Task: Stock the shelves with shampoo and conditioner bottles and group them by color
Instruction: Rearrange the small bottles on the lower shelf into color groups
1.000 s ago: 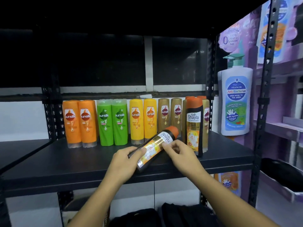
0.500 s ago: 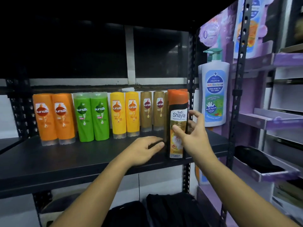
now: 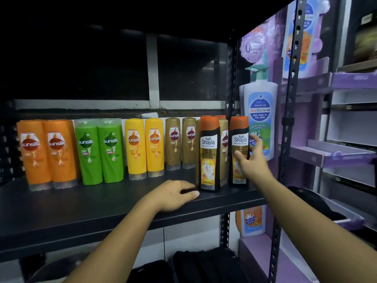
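Right hand [image 3: 251, 158] spread wide, thumb touching the right-hand Safi Shayla bottle [image 3: 239, 138] — glossy black, orange-capped, upright at centre right on the matte shelf [image 3: 81, 205]. Left hand [image 3: 173, 196] rests there — loosely curled, empty.

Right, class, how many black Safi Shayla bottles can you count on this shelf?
2: the front Shayla bottle stands before the gold bottles; the right Shayla bottle is at the right hand. Orange caps behind suggest more hidden.
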`<state>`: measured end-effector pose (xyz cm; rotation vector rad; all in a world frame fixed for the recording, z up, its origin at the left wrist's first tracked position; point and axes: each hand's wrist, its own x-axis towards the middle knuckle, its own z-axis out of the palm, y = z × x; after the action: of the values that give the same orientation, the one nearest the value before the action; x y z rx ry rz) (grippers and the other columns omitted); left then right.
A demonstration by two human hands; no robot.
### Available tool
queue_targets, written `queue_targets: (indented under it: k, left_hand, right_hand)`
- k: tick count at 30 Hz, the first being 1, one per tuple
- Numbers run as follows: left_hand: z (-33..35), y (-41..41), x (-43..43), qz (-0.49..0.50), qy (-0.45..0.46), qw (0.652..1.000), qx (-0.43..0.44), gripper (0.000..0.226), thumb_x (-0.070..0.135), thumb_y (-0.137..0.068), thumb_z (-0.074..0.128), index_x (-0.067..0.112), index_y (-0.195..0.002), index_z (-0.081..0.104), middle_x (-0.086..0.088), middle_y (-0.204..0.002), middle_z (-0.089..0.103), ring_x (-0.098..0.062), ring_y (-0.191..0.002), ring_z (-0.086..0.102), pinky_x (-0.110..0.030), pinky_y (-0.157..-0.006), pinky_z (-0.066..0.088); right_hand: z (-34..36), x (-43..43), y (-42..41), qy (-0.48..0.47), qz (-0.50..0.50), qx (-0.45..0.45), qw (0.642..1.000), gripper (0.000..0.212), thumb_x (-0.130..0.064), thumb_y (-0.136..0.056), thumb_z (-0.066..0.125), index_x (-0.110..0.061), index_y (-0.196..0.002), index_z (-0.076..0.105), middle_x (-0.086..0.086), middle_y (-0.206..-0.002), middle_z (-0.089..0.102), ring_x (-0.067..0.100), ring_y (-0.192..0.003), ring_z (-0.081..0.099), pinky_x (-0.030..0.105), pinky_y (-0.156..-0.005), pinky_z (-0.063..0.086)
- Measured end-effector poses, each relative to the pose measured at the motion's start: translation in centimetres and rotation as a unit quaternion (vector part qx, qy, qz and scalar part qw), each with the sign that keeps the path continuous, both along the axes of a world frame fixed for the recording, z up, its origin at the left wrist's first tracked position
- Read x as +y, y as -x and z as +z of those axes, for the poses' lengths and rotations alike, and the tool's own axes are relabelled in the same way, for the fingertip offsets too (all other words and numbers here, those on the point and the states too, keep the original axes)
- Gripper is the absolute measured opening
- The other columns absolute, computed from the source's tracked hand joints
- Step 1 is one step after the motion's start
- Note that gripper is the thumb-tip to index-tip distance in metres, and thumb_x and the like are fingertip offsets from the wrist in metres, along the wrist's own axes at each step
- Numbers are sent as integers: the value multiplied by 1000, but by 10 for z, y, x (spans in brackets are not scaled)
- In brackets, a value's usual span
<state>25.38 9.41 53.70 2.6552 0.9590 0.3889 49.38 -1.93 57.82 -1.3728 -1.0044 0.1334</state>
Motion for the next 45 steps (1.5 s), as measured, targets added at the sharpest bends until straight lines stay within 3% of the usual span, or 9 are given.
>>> queue_targets:
  k: [5,7,9,14,19,28,33,39,45]
  left_hand:
    - [0,0,0,2,13,1000,-13,64,64,-96,56,33,-151,50,10,-156,49,-12,-142,46,-33,-116,37]
    - [4,-2,0,4,36,998,-41,72,62,-93,62,34,-156,40,7,-159,45,-13,-141,47,-32,-114,39]
    - [11,-9,-2,7,83,990,-113,90,64,-87,69,37,-161,25,5,-162,40,-15,-141,47,-37,-114,42]
    - [23,-41,-8,-24,133,965,-224,121,50,-75,88,49,-158,1,15,-155,43,-13,-143,42,-42,-118,37]
    - [17,-60,-2,-54,147,948,-278,114,40,-73,91,49,-154,12,32,-128,52,-3,-127,51,-40,-115,41]
    - [9,-64,8,-46,145,943,-298,113,40,-73,91,52,-153,12,26,-135,51,-6,-129,51,-37,-113,42]
    - [7,-64,10,-34,143,938,-314,113,40,-74,91,49,-154,12,28,-133,48,-1,-124,48,-27,-102,39]
    - [5,-63,12,-23,162,930,-330,118,44,-71,92,45,-157,12,16,-152,44,-6,-133,46,-33,-111,40]
    - [3,-65,16,-20,156,934,-321,101,52,-67,91,50,-148,30,17,-143,54,-5,-128,53,-40,-113,45]
  right_hand:
    - [-4,1,-4,35,-72,-69,994,65,-21,-97,65,-29,-150,29,-12,-123,53,14,-116,51,38,-100,45]
    - [-15,1,1,-17,-176,-158,972,53,-29,-96,66,-21,-142,41,-3,-134,52,18,-127,44,41,-108,41]
    - [-26,1,16,-85,-186,-216,955,39,-28,-97,62,-17,-133,50,-2,-129,52,15,-123,44,39,-106,41]
    - [-36,15,53,-47,-83,-113,989,36,-26,-100,56,-24,-136,50,-7,-121,60,13,-111,59,42,-97,53]
    - [-28,20,49,3,-66,-60,996,44,-25,-102,54,-28,-145,44,-3,-126,64,16,-115,62,44,-98,53]
    - [-35,39,28,84,44,34,995,68,-30,-99,62,-31,-156,24,2,-154,46,20,-141,44,49,-114,40]
    - [-39,42,24,80,51,45,994,66,-30,-99,62,-34,-154,26,4,-147,52,20,-137,48,47,-113,41]
    - [-47,42,24,52,15,8,998,60,-32,-97,64,-36,-148,35,-1,-135,56,20,-131,51,45,-108,45]
    - [-54,37,29,32,-38,-26,998,59,-37,-95,66,-39,-146,35,-7,-122,53,21,-122,55,41,-99,46]
